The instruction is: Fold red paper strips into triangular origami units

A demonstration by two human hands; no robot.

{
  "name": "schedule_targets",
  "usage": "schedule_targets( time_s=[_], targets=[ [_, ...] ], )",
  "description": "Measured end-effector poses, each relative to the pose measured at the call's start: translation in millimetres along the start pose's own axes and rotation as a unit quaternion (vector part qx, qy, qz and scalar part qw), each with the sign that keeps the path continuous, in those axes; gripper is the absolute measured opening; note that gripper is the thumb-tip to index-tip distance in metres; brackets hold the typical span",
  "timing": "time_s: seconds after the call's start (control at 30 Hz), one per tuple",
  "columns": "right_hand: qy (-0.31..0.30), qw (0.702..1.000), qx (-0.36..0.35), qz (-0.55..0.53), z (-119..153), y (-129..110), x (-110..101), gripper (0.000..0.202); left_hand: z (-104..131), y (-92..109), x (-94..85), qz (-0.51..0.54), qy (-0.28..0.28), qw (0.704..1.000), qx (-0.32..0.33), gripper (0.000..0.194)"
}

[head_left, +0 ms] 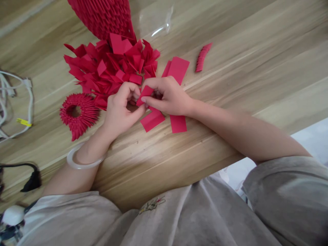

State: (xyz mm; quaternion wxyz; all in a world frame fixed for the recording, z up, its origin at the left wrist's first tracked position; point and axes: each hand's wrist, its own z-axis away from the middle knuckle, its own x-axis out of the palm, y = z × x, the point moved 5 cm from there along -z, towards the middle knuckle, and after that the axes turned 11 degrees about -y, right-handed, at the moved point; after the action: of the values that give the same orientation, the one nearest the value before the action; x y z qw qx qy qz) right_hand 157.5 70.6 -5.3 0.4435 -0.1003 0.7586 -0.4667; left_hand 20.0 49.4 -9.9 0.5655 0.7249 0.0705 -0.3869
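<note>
Between my two hands is a small piece of red paper [145, 95], partly folded as far as I can see. My right hand [167, 95] pinches it between thumb and fingers. From the other side my left hand [120, 107] closes its thumb and fingertips on the paper's left edge; some of those fingertips are hidden. Flat red paper strips [178, 123] lie beneath and beside my right hand. Just beyond my left hand spreads a heap of folded red paper pieces [102, 68].
A ring-shaped red paper piece [79, 112] lies left of my left hand. Behind the heap stands a larger red folded-paper form [105, 17]. A short curved paper chain [203, 57] is at the right, a clear plastic bag [156, 20] at the back, white cables [30, 99] at the left.
</note>
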Motion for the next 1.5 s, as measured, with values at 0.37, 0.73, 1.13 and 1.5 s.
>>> schedule_targets(
  time_s=[0.37, 0.73, 1.13, 1.5],
  targets=[
    [0.001, 1.000, 0.017, -0.007, -0.1, -0.4, 0.0, 0.012, 0.8, -1.4, 0.1, -0.006, -0.004, 1.000, -0.004, 0.025],
    [-0.010, 0.999, 0.035, 0.007, -0.8, -1.3, -1.5, 0.013, 1.2, 2.0, -0.4, -0.014, 0.013, 1.000, -0.014, 0.025],
    [-0.005, 0.999, 0.032, 0.006, -0.5, -0.3, -1.5, 0.012, 1.6, -1.8, -0.2, -0.015, 0.007, 1.000, -0.024, 0.027],
    [-0.005, 0.999, 0.031, 0.012, -0.6, 0.5, -1.0, 0.012, 2.0, -0.6, -0.9, -0.030, 0.010, 0.999, -0.021, 0.026]
  ],
)
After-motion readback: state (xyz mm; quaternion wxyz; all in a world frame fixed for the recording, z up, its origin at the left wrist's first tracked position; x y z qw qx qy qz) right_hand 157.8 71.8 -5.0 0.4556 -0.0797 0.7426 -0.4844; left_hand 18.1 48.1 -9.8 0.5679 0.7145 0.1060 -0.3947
